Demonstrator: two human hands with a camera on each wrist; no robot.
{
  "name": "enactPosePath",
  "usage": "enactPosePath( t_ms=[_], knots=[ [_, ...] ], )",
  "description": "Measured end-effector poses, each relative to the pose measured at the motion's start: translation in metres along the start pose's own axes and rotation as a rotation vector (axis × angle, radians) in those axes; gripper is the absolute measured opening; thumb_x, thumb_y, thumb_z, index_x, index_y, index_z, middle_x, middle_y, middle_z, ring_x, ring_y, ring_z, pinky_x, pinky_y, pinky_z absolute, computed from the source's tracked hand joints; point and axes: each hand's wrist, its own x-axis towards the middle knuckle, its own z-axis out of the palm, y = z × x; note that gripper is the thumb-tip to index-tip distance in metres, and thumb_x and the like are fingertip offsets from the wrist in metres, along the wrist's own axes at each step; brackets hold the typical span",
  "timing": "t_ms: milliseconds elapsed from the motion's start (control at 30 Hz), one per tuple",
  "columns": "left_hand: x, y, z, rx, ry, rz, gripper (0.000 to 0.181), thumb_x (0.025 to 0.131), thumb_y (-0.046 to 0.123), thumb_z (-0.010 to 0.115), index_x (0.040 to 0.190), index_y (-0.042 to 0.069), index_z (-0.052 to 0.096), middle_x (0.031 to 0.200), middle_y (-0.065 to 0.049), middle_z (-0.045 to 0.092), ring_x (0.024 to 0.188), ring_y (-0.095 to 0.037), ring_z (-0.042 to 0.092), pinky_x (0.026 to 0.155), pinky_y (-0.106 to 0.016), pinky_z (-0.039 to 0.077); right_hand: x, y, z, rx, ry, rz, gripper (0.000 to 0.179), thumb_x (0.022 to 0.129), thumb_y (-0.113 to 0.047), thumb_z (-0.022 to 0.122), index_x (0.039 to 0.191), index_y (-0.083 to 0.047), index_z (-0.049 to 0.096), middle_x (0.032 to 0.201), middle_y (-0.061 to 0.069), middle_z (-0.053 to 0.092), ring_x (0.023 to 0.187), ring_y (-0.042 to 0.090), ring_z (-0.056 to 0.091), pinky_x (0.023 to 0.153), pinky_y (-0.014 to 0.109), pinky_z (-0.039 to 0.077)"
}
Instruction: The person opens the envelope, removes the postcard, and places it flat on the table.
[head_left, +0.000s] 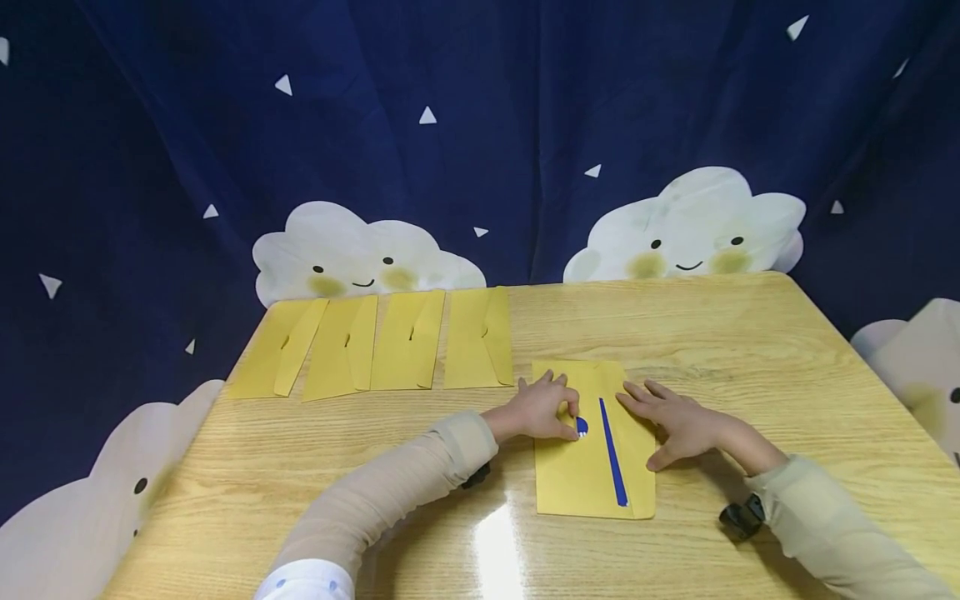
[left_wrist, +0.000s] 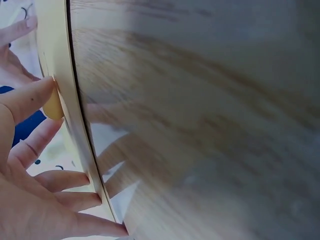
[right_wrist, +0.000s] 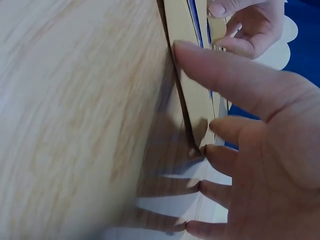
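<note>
A yellow envelope (head_left: 562, 483) lies on the table, a long blue strip (head_left: 612, 454) showing beside its flap. Left of the strip is a small rounded blue patch (head_left: 582, 427). My left hand (head_left: 537, 407) pinches a rounded yellow tab (left_wrist: 53, 107) of the envelope there between thumb and index finger, its other fingers spread over the envelope's left side. On the opposite side my right hand (head_left: 684, 425) rests with spread, fairly straight fingers. Its thumb touches the envelope's edge (right_wrist: 186, 95) in the right wrist view, and the other fingertips touch down beyond it.
Several more yellow envelopes, among them one at the far left (head_left: 262, 354) and one nearest the middle (head_left: 467, 354), lie in a row along the back of the wooden table (head_left: 712, 333). Behind the table hangs a dark blue curtain (head_left: 525, 100) with clouds and white triangles.
</note>
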Motion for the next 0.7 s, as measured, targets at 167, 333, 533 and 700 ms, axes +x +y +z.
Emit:
enactPosePath(
  t_ms=[167, 333, 533, 700],
  knots=[
    [0.001, 0.003, 0.0, -0.011, 0.029, 0.0, 0.024, 0.078, 0.045, 0.067, 0.076, 0.023, 0.057, 0.139, -0.015, 0.039, 0.131, -0.041, 0.022, 0.09, -0.072, 0.018, 0.002, -0.005, -0.001, 0.008, -0.029, 0.05, 0.095, 0.066, -0.032, 0.078, 0.138, 0.007, 0.03, 0.143, 0.029, 0.02, 0.126, 0.055, 0.009, 0.084, 0.076, 0.017],
    [0.003, 0.01, 0.003, 0.025, 0.088, -0.036, 0.027, 0.079, 0.046, 0.067, 0.068, 0.024, 0.055, 0.128, -0.011, 0.052, 0.128, -0.041, 0.029, 0.086, -0.073, 0.023, 0.003, -0.007, -0.002, 0.025, -0.056, 0.074, 0.095, 0.067, -0.031, 0.078, 0.139, 0.007, 0.028, 0.144, 0.03, 0.017, 0.127, 0.055, 0.007, 0.084, 0.076, 0.015],
    [0.006, 0.017, 0.004, 0.113, 0.108, -0.071, 0.022, 0.08, 0.034, 0.068, 0.069, 0.021, 0.053, 0.084, 0.004, 0.053, 0.12, -0.04, 0.041, 0.082, -0.07, 0.031, 0.003, -0.006, -0.002, 0.032, -0.047, 0.066, 0.1, 0.067, -0.043, 0.077, 0.138, 0.008, 0.028, 0.143, 0.031, 0.016, 0.127, 0.055, 0.006, 0.085, 0.075, 0.015],
    [0.007, 0.019, 0.002, 0.118, 0.104, -0.082, 0.02, 0.079, 0.03, 0.066, 0.09, 0.017, 0.055, 0.077, 0.005, 0.047, 0.11, -0.033, 0.048, 0.082, -0.068, 0.034, 0.003, -0.004, 0.001, -0.004, -0.031, 0.076, 0.103, 0.065, -0.048, 0.076, 0.139, 0.007, 0.028, 0.144, 0.029, 0.017, 0.127, 0.054, 0.007, 0.086, 0.074, 0.017]
  ],
)
